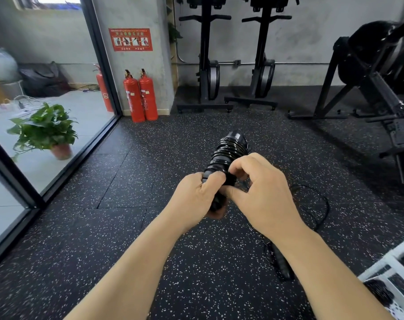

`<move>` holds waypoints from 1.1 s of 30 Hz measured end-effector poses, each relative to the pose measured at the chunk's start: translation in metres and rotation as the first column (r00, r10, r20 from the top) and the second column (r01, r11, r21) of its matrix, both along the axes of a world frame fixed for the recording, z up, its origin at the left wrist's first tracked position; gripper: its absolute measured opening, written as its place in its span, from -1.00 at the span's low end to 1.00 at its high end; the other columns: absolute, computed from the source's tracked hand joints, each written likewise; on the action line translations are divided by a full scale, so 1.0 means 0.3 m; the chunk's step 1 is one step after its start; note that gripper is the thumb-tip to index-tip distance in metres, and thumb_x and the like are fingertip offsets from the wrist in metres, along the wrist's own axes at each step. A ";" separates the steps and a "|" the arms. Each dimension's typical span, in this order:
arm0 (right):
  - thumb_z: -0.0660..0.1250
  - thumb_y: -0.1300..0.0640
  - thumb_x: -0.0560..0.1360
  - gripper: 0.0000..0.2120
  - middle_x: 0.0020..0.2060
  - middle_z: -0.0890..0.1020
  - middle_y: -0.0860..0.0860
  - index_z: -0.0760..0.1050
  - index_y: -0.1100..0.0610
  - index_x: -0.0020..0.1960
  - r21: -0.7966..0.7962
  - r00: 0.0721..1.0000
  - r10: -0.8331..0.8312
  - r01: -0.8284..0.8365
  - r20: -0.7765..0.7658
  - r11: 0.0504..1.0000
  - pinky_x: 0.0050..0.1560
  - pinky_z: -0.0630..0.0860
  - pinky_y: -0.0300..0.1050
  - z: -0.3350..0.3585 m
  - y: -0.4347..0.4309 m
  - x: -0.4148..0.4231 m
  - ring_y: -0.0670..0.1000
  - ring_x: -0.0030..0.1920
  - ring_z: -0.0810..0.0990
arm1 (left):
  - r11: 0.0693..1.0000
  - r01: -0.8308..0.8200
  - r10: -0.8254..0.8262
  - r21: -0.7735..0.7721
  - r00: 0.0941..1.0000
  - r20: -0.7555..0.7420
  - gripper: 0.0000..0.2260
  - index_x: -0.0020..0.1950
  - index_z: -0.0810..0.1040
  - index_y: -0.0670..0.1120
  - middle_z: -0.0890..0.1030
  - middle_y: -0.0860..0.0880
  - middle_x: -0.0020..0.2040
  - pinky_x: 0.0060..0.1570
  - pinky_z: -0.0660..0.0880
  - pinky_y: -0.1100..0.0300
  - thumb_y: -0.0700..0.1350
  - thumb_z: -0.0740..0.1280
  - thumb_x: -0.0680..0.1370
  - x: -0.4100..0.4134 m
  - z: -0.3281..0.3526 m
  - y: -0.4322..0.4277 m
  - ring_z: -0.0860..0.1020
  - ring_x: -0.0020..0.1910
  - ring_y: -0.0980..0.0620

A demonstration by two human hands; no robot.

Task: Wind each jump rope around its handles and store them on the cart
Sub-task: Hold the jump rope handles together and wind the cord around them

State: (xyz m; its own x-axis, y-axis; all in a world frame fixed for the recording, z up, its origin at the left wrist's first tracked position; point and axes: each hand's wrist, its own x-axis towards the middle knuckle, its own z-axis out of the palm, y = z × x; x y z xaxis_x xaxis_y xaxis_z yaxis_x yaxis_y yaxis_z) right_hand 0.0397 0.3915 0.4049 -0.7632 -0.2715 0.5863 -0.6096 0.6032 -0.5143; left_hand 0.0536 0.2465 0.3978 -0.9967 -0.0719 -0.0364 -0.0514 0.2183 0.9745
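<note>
Between the two hands, held out over the speckled floor (104, 227), was a black jump rope (228, 153) already coiled in tight turns around its paired handles, the bundle tilted up and away from the person. The left hand (196, 197) was clamped around the lower end of the handles, its fingers curled across the front. The right hand (261, 192) was closed on the bundle just beside the left, thumb and forefinger pinching at the last turns; whether they held a loose end of cord was hard to tell, since the fingers covered that spot.

Below the right forearm, a second jump rope (312, 218) lay unwound on the floor, its cord looping in a wide curve and its handles (283, 264) resting together nearer the person. At the lower right corner stood a white cart (381, 266), only partly in view, with something dark and coiled in it.

Farther off, two red fire extinguishers (141, 95) stood side by side against a concrete pillar, a potted plant (46, 130) sat behind the glass partition on the left, and black exercise machines (231, 54) lined the back wall.
</note>
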 end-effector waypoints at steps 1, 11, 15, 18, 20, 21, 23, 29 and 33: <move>0.54 0.10 0.33 -0.74 -0.18 0.47 -0.15 0.49 0.07 -0.11 0.002 1.000 0.000 0.000 0.000 1.000 -0.17 0.39 -0.17 0.001 -0.002 0.001 -0.09 -0.16 0.45 | 1.000 0.012 -0.013 0.016 1.000 0.006 -0.64 0.00 0.52 -0.38 0.62 -0.18 -0.30 -0.17 0.62 -0.14 -0.03 0.25 0.59 0.002 -0.001 -0.003 0.59 -0.35 -0.11; 0.56 0.17 0.28 -0.75 -0.26 0.46 -0.15 0.48 0.08 -0.23 -0.051 1.000 0.006 -0.004 0.023 0.999 -0.24 0.46 -0.05 -0.001 -0.011 0.006 -0.09 -0.27 0.45 | 0.993 0.093 -0.093 0.072 0.996 -0.006 -0.55 -0.06 0.52 -0.36 0.58 -0.12 -0.40 -0.39 0.54 0.09 0.03 0.14 0.39 0.003 0.002 -0.004 0.54 -0.45 -0.10; 0.55 0.18 0.30 -0.76 -0.24 0.46 -0.16 0.49 0.06 -0.20 -0.064 0.999 -0.012 0.015 0.045 0.998 -0.21 0.45 -0.09 0.001 -0.008 0.008 -0.11 -0.25 0.46 | 0.994 0.096 -0.097 0.061 0.995 0.004 -0.51 0.01 0.49 -0.40 0.59 -0.14 -0.34 -0.30 0.57 0.02 0.03 0.18 0.39 -0.004 0.002 -0.003 0.57 -0.41 -0.11; 0.55 0.16 0.30 -0.77 -0.24 0.47 -0.15 0.49 0.05 -0.19 -0.086 0.994 -0.017 0.026 0.105 0.996 -0.20 0.44 -0.15 0.006 -0.004 0.008 -0.12 -0.24 0.46 | 0.995 0.092 -0.093 0.050 0.996 0.018 -0.50 0.04 0.48 -0.40 0.59 -0.13 -0.33 -0.31 0.57 0.03 0.04 0.20 0.39 -0.007 0.002 -0.001 0.58 -0.42 -0.10; 0.55 0.16 0.28 -0.77 -0.25 0.48 -0.13 0.49 0.05 -0.23 -0.102 0.990 -0.018 0.033 0.140 0.994 -0.21 0.44 -0.14 0.008 -0.004 0.008 -0.10 -0.26 0.46 | 0.996 0.090 -0.090 0.015 0.996 0.021 -0.51 0.03 0.47 -0.40 0.59 -0.08 -0.38 -0.31 0.56 0.06 0.03 0.20 0.39 -0.005 0.002 0.000 0.58 -0.43 -0.09; 0.54 0.16 0.27 -0.77 -0.26 0.49 -0.12 0.48 0.05 -0.25 -0.109 0.989 -0.023 0.039 0.146 0.993 -0.22 0.44 -0.12 0.009 -0.006 0.008 -0.09 -0.27 0.46 | 0.996 0.092 -0.092 0.013 0.996 0.016 -0.52 0.02 0.47 -0.40 0.59 -0.07 -0.39 -0.32 0.55 0.07 0.03 0.19 0.39 -0.004 0.004 0.002 0.56 -0.44 -0.08; 0.54 0.19 0.26 -0.77 -0.29 0.49 -0.11 0.48 0.06 -0.28 -0.124 0.989 -0.036 0.054 0.142 0.991 -0.26 0.44 -0.12 0.011 -0.008 0.008 -0.08 -0.30 0.46 | 0.995 0.094 -0.094 0.040 0.996 -0.001 -0.52 0.00 0.46 -0.41 0.56 -0.10 -0.38 -0.34 0.52 0.07 0.02 0.19 0.39 0.000 0.008 0.007 0.52 -0.44 -0.09; 0.51 0.21 0.29 -0.80 -0.31 0.49 -0.12 0.47 0.10 -0.27 -0.104 0.992 -0.068 0.078 0.103 0.992 -0.27 0.44 -0.08 0.023 -0.012 0.013 -0.10 -0.33 0.45 | 0.998 0.044 -0.040 0.046 0.995 -0.092 -0.41 -0.11 0.50 -0.41 0.54 -0.14 -0.42 -0.42 0.49 0.14 0.19 0.22 0.48 0.004 0.022 0.027 0.51 -0.48 -0.07; 0.53 0.16 0.28 -0.80 -0.29 0.52 -0.11 0.50 0.09 -0.24 -0.083 0.992 -0.048 0.058 0.119 0.995 -0.26 0.46 -0.10 0.032 -0.012 0.011 -0.09 -0.32 0.47 | 1.000 -0.009 0.012 0.029 0.995 -0.104 -0.47 -0.11 0.53 -0.42 0.56 -0.14 -0.43 -0.45 0.50 0.19 0.09 0.19 0.64 0.007 0.016 0.028 0.52 -0.49 -0.05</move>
